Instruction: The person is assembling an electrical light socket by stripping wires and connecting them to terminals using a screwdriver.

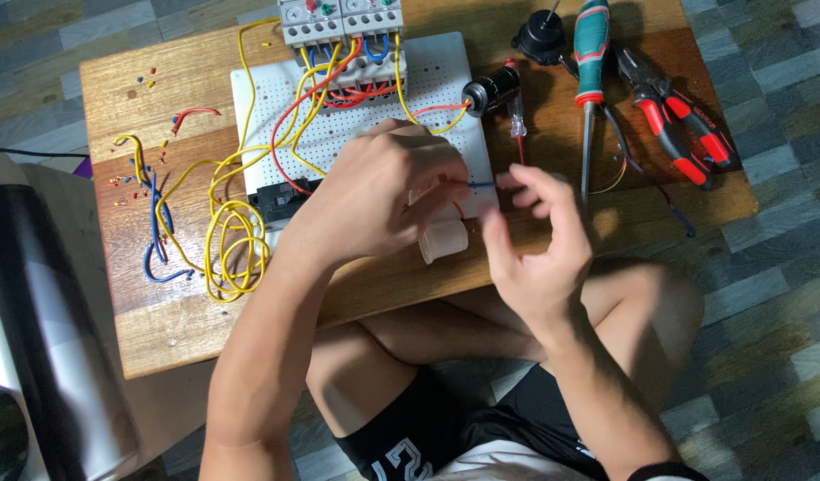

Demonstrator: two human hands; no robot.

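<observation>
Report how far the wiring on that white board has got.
Done: yellow and red wires already run into the grey breakers on the perforated board. In hand: left hand and right hand pinch a thin blue wire. Left: loose yellow coil, blue offcuts.

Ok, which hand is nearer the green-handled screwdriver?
Right. The right hand sits just left of the green-handled screwdriver's shaft tip; the left hand is farther left, over the white perforated board.

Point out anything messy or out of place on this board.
Small cut bits of wire insulation lie scattered over the wooden board's left part, beside loose yellow wire in a tangle. Tools lie neatly at right.
</observation>
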